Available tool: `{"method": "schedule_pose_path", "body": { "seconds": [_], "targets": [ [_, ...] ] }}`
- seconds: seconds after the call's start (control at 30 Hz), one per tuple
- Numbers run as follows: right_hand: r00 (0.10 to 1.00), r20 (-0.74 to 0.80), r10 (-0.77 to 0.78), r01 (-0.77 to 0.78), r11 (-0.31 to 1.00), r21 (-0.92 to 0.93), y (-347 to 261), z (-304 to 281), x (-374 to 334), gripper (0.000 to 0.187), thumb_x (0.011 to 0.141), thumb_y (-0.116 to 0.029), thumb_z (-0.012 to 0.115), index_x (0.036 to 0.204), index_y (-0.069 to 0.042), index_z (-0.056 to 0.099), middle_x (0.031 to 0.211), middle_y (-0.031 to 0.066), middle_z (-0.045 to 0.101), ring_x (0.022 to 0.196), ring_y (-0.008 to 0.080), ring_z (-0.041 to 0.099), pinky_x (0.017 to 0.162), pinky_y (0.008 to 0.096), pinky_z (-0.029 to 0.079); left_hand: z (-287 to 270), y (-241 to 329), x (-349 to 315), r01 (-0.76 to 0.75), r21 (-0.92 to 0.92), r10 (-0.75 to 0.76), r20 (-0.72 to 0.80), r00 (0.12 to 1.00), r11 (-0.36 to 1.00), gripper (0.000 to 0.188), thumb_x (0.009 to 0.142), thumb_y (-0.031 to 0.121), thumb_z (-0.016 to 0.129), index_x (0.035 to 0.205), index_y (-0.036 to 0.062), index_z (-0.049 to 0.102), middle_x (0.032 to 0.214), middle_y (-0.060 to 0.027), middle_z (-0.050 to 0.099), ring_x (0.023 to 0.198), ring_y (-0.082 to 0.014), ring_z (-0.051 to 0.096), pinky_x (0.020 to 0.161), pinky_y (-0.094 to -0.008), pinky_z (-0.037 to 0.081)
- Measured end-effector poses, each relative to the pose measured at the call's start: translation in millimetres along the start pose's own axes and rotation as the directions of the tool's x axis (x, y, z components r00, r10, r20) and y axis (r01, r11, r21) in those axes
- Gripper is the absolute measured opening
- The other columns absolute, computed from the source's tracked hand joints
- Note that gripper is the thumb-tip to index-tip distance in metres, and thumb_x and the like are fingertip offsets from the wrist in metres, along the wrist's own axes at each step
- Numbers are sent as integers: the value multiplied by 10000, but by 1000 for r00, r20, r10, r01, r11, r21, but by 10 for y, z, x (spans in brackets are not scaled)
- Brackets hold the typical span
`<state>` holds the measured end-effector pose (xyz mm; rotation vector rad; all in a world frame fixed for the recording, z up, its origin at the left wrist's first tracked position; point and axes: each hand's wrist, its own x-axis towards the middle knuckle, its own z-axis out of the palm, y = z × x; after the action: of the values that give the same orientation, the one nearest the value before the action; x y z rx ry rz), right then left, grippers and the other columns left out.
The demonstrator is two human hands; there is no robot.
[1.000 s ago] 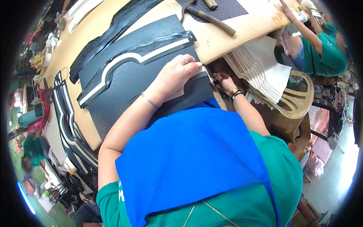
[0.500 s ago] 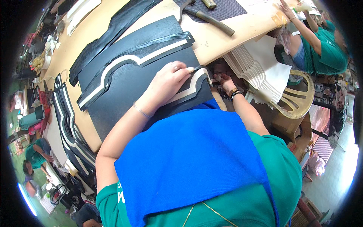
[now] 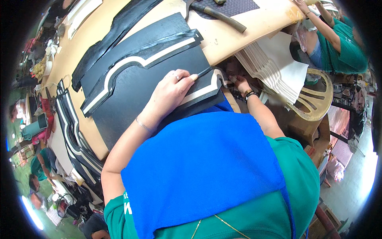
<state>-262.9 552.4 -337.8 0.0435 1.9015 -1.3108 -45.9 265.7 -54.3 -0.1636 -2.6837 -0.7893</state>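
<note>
From where I stand, the person in the blue apron (image 3: 207, 163) has the left hand (image 3: 168, 93) resting over a black piece with a white stripe (image 3: 199, 94), thumb and forefinger pinched together on its dark upper edge. That piece lies near the close right corner of a big black board (image 3: 131, 105), just beyond the apron, and its striped end curves over toward the right hand (image 3: 241, 85). The right hand's fingers are curled near that end, past the board's edge; I can't tell whether they grasp it. Farther up the board lies a second striped piece (image 3: 137, 61), well apart from the fingers. The board sits on a tan table (image 3: 234, 46), where a hammer (image 3: 223, 18) lies partly on a dark quilted mat (image 3: 244, 7). A bundle of striped pieces (image 3: 71, 133) hangs over to the left, while a stack of white sheets (image 3: 264, 67) fans out beside a yellowish chair (image 3: 318, 99). Another person in a green shirt (image 3: 344, 49) is at the far right.
</note>
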Motion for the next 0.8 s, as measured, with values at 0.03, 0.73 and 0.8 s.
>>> {"method": "schedule_pose_path", "body": {
  "seconds": [0.03,0.73,0.8],
  "targets": [
    [999,-47,4,-8,996,-91,123,-61,37,470,840,-453,783,1059,-47,695,868,29,670,693,135,539,599,308,437,20,13,49,-19,2,19,15,1000,1000,190,887,86,655,1071,66,698,989,-105,652,906,-290,642,792,-378,537],
    [949,-288,-128,-40,858,-512,302,-424,60,414,829,-312,736,1097,0,698,1061,238,708,1042,371,672,888,395,506,-126,-66,-192,-6,-14,6,15,1000,1000,192,875,91,696,1066,91,709,986,-92,667,913,-269,663,782,-367,554],
    [950,-283,-131,-34,858,-512,315,-429,18,408,832,-309,731,1099,-2,698,1062,236,709,1045,372,671,892,395,506,-173,-43,-274,18,4,-18,-12,1000,1000,184,870,96,706,1054,92,713,981,-88,672,901,-262,666,767,-358,556]
  ]
}}
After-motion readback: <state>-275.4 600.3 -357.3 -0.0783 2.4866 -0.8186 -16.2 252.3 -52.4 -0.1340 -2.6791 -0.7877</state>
